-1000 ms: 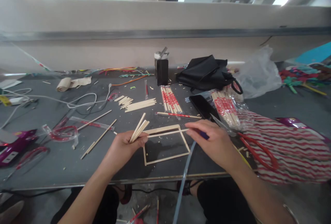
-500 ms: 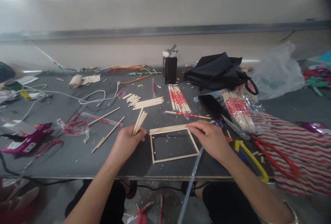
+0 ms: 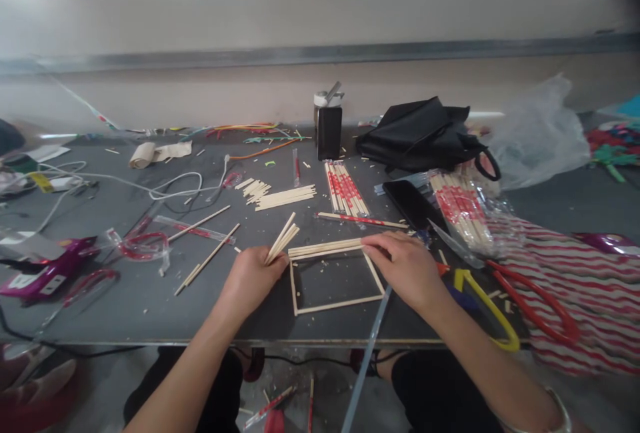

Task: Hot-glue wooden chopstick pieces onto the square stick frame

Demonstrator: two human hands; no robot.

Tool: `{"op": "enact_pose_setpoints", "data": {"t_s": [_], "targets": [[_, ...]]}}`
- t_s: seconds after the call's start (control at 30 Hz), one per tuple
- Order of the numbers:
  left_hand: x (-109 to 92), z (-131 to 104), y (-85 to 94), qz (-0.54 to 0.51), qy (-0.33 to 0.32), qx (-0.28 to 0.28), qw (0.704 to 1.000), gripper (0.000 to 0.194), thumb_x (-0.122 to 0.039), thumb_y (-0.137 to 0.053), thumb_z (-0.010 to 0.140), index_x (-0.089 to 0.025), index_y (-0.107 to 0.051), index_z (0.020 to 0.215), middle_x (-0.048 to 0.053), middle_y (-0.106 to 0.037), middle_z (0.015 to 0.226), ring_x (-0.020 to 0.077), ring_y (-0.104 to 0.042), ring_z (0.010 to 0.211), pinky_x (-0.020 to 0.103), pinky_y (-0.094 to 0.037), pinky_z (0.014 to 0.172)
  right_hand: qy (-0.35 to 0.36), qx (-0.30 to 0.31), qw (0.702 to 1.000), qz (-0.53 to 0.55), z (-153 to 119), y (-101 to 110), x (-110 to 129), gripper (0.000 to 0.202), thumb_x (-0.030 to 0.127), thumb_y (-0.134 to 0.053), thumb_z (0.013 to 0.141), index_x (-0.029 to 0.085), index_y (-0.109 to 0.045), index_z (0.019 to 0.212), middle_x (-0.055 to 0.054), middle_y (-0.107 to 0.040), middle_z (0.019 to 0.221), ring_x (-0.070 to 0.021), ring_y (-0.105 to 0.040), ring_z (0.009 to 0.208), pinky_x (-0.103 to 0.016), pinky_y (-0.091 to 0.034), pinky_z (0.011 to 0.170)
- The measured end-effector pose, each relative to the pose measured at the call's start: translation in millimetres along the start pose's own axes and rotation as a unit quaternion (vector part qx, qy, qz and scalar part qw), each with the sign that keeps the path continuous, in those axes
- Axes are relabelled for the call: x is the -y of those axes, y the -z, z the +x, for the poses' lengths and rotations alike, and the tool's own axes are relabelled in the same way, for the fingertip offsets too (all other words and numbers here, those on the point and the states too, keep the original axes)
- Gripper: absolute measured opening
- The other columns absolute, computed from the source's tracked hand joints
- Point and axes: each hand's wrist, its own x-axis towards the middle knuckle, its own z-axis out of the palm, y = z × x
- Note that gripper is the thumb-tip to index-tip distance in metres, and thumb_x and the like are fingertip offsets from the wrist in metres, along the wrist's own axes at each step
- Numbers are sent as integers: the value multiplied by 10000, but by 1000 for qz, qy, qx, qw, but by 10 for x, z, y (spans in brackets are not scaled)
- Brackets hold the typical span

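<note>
My left hand (image 3: 255,278) is closed around a small bundle of wooden chopsticks (image 3: 284,239), which point up and to the right. Before me on the table lies a four-sided frame (image 3: 340,303) made of the same sticks. Several chopsticks (image 3: 325,248) lie side by side along its far edge. At their right end, the thumb and fingertips of my right hand (image 3: 403,261) pinch the sticks. A long translucent strip (image 3: 367,353) runs from under my right hand down past the table edge; whether that hand grips it is hidden.
Cut stick pieces (image 3: 285,197) and wrapped chopsticks (image 3: 345,187) lie beyond the frame. Red-handled scissors (image 3: 533,299), a yellow-handled tool (image 3: 487,313) and a phone (image 3: 407,203) are on the right. Purple glue guns, one on the left (image 3: 55,269), and white cables (image 3: 135,186) flank the work.
My left hand has moved slightly right, closer to the frame's far left corner, and its bundle leans further right. My right hand stays at the right end of the sticks.
</note>
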Motion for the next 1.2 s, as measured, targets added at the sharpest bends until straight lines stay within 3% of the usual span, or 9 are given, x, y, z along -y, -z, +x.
{"op": "enact_pose_setpoints", "data": {"t_s": [0.33,0.5,0.67,1.2], "targets": [[-60,-15,-40,74,-19,-46,996,318,-417,-496,794,-160,-633,667,-24,-497,542,109,-386,522,237,-215,495,-12,-5,998,-66,-20,-40,50,87,235,-650,843,210,-715,895,-7,-729,795,-216,-643,804,-324,-400,744],[-90,-25,-30,102,-13,-38,994,352,-443,-442,819,-182,-548,608,-29,-425,538,115,-364,525,244,-207,497,-27,-10,994,-109,-46,13,79,148,263,-680,816,206,-714,948,-18,-726,820,-235,-615,829,-345,-356,735],[-108,-26,-23,116,-9,-33,993,348,-441,-417,829,-192,-516,606,-28,-403,549,117,-349,530,246,-212,510,-34,-4,990,-138,-56,40,89,118,304,-648,843,229,-738,860,-23,-721,810,-240,-596,835,-356,-325,731],[-163,-14,-25,128,-15,-39,991,369,-438,-431,829,-209,-362,548,-42,-323,507,116,-307,500,250,-193,507,-1,15,991,-135,38,-21,16,181,260,-564,904,246,-734,842,-13,-721,811,-200,-571,827,-327,-279,713]]}}
